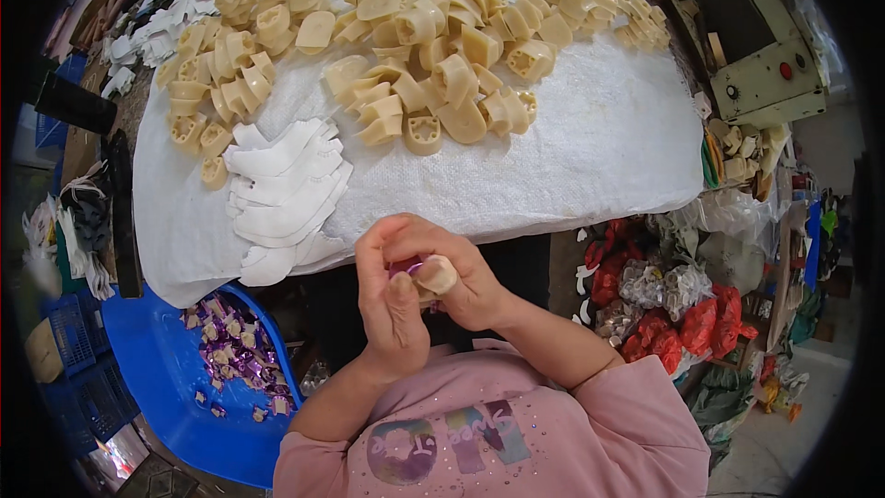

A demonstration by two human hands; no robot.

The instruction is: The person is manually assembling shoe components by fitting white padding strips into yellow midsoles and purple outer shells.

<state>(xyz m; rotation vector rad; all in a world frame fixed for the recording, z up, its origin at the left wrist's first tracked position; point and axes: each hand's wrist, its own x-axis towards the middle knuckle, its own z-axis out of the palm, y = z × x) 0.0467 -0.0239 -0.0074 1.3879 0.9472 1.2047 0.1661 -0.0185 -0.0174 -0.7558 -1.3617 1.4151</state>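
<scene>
In front of my chest, both hands are closed together around a small piece with shiny purple and cream parts (pixel 399 268). My left hand (pixel 385 300) curls round it from the left, thumb upright against it. My right hand (pixel 466 281) wraps it from the right; a pale rounded tip stands beside the thumbs, and I cannot tell if it is a covered thumb or part of the piece. The fingers hide most of its shape. Just beyond my left hand, a fanned stack of white cut sheets (pixel 290 184) lies on the white-covered table (pixel 599 148).
Heaps of beige plastic shoe heels (pixel 442 83) cover the table's far side. At lower left, a blue tub (pixel 175 424) holds many purple and cream pieces (pixel 240 350). Red and clear plastic bags (pixel 664 314) lie to the right, below a pale green machine (pixel 774 74).
</scene>
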